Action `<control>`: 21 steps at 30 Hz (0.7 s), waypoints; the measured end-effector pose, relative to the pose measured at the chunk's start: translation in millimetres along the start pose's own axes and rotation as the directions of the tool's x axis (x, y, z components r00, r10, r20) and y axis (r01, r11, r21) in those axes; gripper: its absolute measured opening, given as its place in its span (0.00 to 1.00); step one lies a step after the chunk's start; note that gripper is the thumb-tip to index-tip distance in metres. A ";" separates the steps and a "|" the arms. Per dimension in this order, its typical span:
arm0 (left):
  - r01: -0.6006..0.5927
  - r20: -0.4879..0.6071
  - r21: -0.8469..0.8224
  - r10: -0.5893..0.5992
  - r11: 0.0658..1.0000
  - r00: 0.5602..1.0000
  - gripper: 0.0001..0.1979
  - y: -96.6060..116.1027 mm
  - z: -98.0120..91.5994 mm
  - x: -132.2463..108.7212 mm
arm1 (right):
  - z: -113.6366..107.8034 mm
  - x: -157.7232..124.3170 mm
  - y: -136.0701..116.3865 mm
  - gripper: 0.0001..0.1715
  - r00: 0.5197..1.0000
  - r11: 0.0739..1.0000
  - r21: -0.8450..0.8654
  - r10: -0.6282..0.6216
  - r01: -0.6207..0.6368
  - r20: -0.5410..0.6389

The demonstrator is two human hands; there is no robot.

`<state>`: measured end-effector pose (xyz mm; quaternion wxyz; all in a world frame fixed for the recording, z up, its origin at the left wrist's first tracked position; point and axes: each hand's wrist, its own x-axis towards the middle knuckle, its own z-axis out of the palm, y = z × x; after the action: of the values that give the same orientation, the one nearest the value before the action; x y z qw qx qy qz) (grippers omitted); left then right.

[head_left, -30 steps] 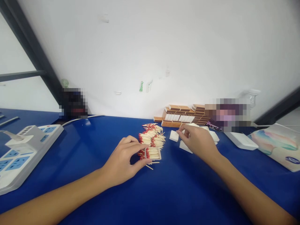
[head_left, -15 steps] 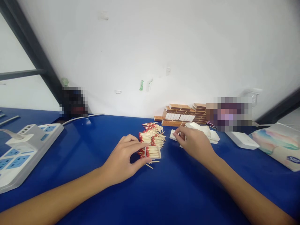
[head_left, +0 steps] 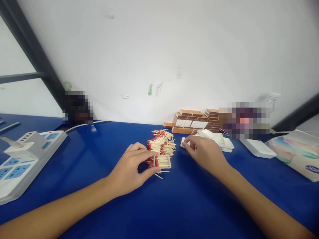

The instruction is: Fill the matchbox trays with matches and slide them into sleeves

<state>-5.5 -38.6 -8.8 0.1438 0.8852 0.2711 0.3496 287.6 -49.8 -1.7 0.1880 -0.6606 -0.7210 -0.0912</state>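
Between the thumb and index finger of my left hand is a small white matchbox tray with red-headed matches in it. The tray sits on the table against a heap of loose matches, and a few more lie by my thumb. My right hand is curled in a pinch at an empty-looking white tray right of the heap. Its fingertips partly cover that tray. More white trays are piled just behind this hand.
Stacked matchbox sleeves and boxes stand against the wall. To the right lie a white box-shaped device and a tissue pack. A power strip with a plug occupies the left side of the blue table.
My right hand has shifted very slightly and its fingers have curled in more at the white tray. My left hand stays at the filled tray.
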 end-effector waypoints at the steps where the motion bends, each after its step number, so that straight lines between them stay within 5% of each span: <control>1: -0.003 0.000 0.000 0.003 1.000 1.000 0.19 0.0 0.0 -0.1 | 0.8 -0.3 -0.7 0.11 1.000 1.000 -0.001 0.000 0.000 0.005; 8: -0.008 0.005 0.000 0.008 1.000 1.000 0.19 -0.6 0.0 -1.1 | -11.7 3.3 11.7 0.09 1.000 0.999 -0.034 -0.011 0.012 0.020; 11: -0.010 0.000 -0.005 0.010 1.000 1.000 0.19 -0.4 0.6 -1.5 | -33.4 8.9 40.9 0.11 0.987 0.988 -0.116 0.084 -0.100 -0.137; 14: -0.016 -0.004 -0.012 0.016 1.000 1.000 0.19 0.1 1.2 -2.3 | -49.0 13.7 73.9 0.12 0.925 0.920 -0.262 0.203 -0.292 -0.320; 21: -0.009 0.002 0.003 0.009 1.000 1.000 0.19 -0.4 0.2 -2.8 | -41.6 15.2 98.9 0.12 0.936 0.934 -0.153 0.291 -0.323 -0.197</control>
<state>-7.2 -39.9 -10.6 0.1414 0.8869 0.2674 0.3491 390.6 -40.8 30.7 0.1995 -0.7697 -0.5782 -0.1829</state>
